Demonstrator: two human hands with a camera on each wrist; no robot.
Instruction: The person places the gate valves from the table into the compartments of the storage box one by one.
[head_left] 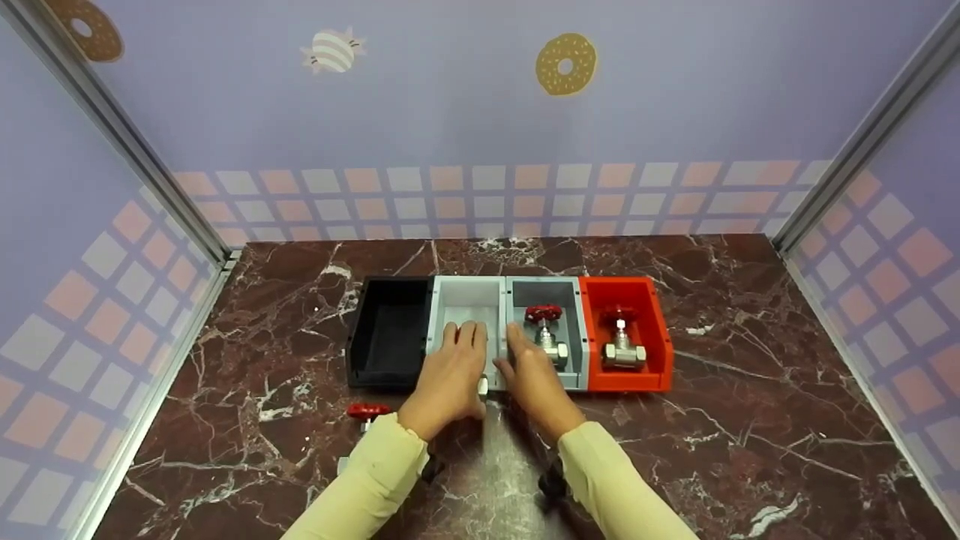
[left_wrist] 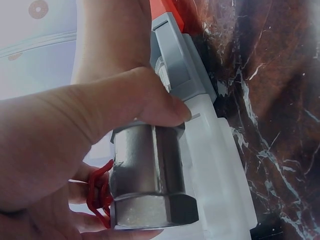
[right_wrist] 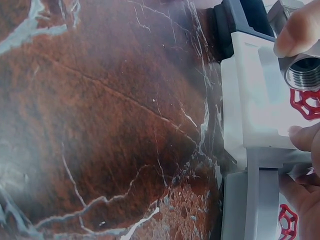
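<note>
My left hand [head_left: 450, 379] grips a metal valve [left_wrist: 150, 165] with a red handwheel [right_wrist: 306, 104], its fingers reaching into the white bin [head_left: 469, 291]. In the left wrist view, the thumb lies over one end of the valve's hexagonal body. My right hand [head_left: 536, 386] straddles the adjoining walls of the white and grey bins, thumb on the white side and fingers on the grey side. Inside the grey bin [head_left: 541, 288] a red-wheeled valve [head_left: 547, 337] stands beside the fingers.
To the right, the red bin [head_left: 661, 330] holds another valve [head_left: 622, 346]; a black bin [head_left: 390, 330] ends the row at left. Partly behind the left sleeve, one more valve [head_left: 367, 411] lies on the marbled table [head_left: 750, 420]. Patterned panels [head_left: 480, 112] enclose the back and sides.
</note>
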